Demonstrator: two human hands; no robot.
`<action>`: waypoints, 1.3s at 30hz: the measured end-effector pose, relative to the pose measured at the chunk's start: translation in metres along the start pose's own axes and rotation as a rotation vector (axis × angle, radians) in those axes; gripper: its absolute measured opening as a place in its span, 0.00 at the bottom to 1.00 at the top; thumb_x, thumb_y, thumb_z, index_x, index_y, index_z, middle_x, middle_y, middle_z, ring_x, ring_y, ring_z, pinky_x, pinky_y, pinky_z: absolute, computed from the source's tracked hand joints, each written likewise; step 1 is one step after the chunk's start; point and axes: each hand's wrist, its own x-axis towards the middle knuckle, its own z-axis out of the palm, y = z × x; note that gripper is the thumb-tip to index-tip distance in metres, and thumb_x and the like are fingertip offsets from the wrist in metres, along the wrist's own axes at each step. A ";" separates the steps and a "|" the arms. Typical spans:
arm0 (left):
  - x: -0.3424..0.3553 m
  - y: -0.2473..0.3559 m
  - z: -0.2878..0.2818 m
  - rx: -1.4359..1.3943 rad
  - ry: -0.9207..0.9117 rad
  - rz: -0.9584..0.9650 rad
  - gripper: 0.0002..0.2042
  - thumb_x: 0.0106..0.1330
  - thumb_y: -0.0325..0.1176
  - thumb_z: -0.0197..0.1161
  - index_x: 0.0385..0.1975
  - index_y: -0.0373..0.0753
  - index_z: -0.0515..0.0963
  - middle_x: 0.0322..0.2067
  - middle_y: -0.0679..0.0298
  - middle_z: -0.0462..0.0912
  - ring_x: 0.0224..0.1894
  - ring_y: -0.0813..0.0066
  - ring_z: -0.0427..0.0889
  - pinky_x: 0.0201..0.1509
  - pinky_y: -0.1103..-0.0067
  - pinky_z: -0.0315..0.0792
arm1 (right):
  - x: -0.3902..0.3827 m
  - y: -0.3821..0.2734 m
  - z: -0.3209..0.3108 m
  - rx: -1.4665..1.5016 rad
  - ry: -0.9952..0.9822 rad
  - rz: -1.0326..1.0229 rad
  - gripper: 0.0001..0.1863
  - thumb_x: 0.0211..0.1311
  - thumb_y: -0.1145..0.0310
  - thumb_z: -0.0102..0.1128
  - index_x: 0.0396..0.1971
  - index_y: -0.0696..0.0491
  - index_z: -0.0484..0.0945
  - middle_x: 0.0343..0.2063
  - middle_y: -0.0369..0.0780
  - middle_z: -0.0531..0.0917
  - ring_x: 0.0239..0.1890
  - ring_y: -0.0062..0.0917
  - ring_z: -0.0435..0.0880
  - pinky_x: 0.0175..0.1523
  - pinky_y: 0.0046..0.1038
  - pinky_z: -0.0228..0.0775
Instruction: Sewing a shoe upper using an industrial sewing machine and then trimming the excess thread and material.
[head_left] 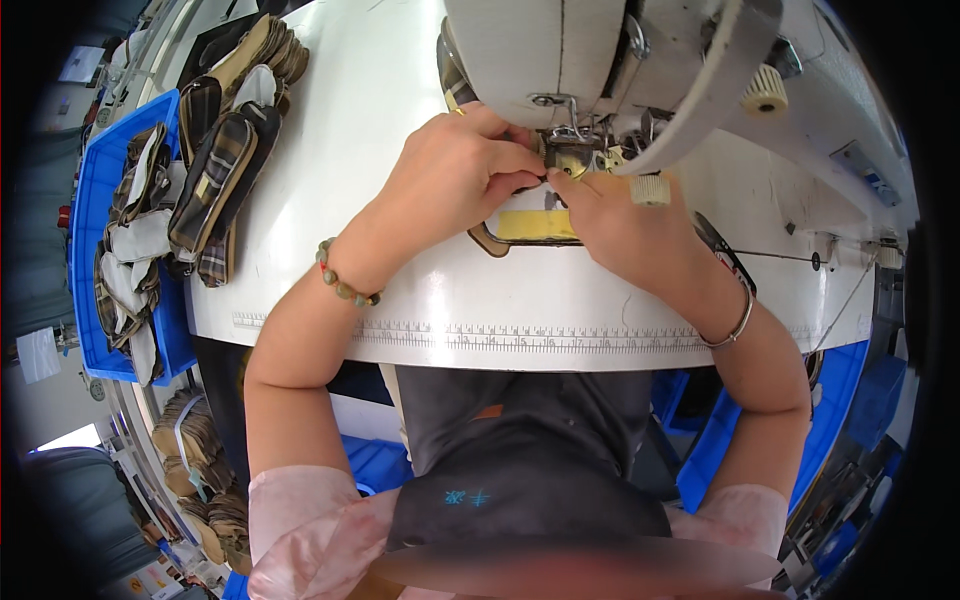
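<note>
Both hands are close together at the needle area of a white sewing machine (560,60). My left hand (450,165) is closed, its thumb and index finger pinching the edge of a fabric shoe upper beside the presser foot (568,128). From the right, my right hand (630,225) is closed at the same edge, thumb tip nearly meeting the left fingers. A tan-edged part of the shoe upper (487,240) shows below the hands, around a yellow patch (535,225). Plaid fabric (453,70) shows beyond my left hand. My fingers hide the pinched edge.
Plaid and tan shoe uppers (215,180) are piled at the table's left, beside a blue bin (90,230) holding more. A printed ruler (520,340) runs along the front of the white table (420,290). Another blue bin (830,430) stands at lower right.
</note>
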 end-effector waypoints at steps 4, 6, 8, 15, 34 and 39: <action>0.003 -0.001 0.005 -0.014 0.020 0.019 0.08 0.48 0.30 0.73 0.30 0.48 0.89 0.33 0.69 0.85 0.37 0.68 0.83 0.39 0.74 0.78 | 0.005 0.009 0.000 0.141 0.133 0.067 0.16 0.51 0.75 0.62 0.43 0.53 0.84 0.17 0.37 0.81 0.18 0.31 0.81 0.22 0.30 0.70; 0.002 -0.002 0.005 -0.018 0.031 0.021 0.08 0.48 0.30 0.74 0.30 0.48 0.89 0.33 0.69 0.85 0.37 0.68 0.83 0.39 0.74 0.78 | 0.007 0.010 0.000 0.182 0.136 0.021 0.16 0.51 0.74 0.62 0.43 0.53 0.84 0.17 0.37 0.80 0.18 0.31 0.81 0.22 0.31 0.70; 0.002 -0.002 0.004 -0.026 0.026 0.014 0.09 0.48 0.30 0.74 0.30 0.48 0.89 0.33 0.69 0.85 0.36 0.67 0.82 0.38 0.74 0.78 | 0.007 0.010 0.001 0.223 0.139 -0.024 0.16 0.51 0.74 0.62 0.42 0.54 0.84 0.17 0.37 0.80 0.18 0.32 0.81 0.22 0.31 0.70; 0.002 0.002 0.003 0.024 0.032 0.038 0.09 0.48 0.30 0.74 0.30 0.49 0.89 0.32 0.69 0.84 0.35 0.67 0.82 0.37 0.73 0.77 | 0.005 0.006 -0.002 0.213 0.088 0.011 0.18 0.48 0.76 0.61 0.42 0.55 0.84 0.15 0.39 0.79 0.18 0.32 0.81 0.24 0.32 0.72; 0.003 -0.001 0.007 0.098 0.060 0.019 0.11 0.48 0.28 0.72 0.32 0.48 0.89 0.32 0.69 0.84 0.37 0.65 0.81 0.38 0.72 0.76 | 0.011 0.008 -0.003 0.116 0.124 -0.006 0.11 0.53 0.73 0.61 0.38 0.56 0.83 0.18 0.40 0.80 0.21 0.33 0.83 0.24 0.32 0.73; 0.003 0.007 -0.010 0.154 -0.026 0.104 0.15 0.50 0.26 0.69 0.39 0.44 0.87 0.39 0.66 0.84 0.38 0.64 0.81 0.41 0.72 0.76 | 0.007 0.010 -0.002 0.145 0.128 0.012 0.13 0.51 0.73 0.61 0.38 0.56 0.83 0.16 0.40 0.79 0.20 0.33 0.82 0.24 0.32 0.72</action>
